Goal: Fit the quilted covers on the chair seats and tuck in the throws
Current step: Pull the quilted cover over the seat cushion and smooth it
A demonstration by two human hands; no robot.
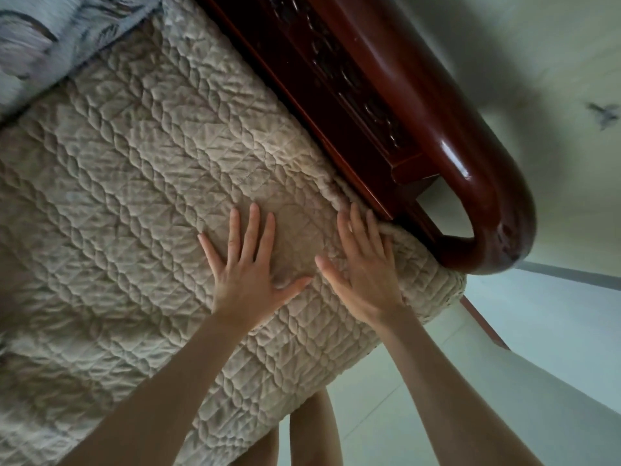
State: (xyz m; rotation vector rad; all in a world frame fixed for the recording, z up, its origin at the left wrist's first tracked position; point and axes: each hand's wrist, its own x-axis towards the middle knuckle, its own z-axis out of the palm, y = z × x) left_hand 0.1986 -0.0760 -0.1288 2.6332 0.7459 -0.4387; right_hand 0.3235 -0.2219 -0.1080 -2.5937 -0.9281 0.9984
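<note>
Pressing flat on the quilted cover, near its right front corner, with both hands: left grip fully open, fingers spread and straight, holding nothing; right grip just beside it, likewise open and empty, fingertips reaching the bunched edge of the cover against the wooden armrest. Spread across the whole seat, beige, stitched in diamonds and braids, hanging over the front edge. Hemmed in on the right by the dark red armrest, glossy, curving down at its front end, with a carved panel under the rail, too dark and blurred to read. Met at the upper left by a grey-blue patterned throw, blurred and cut off by the frame. Below the seat front, bare legs over a pale floor; beyond the corner, a slim reddish chair leg, only partly seen. Unclear whether the right fingertips go into the gap between cover and armrest
</note>
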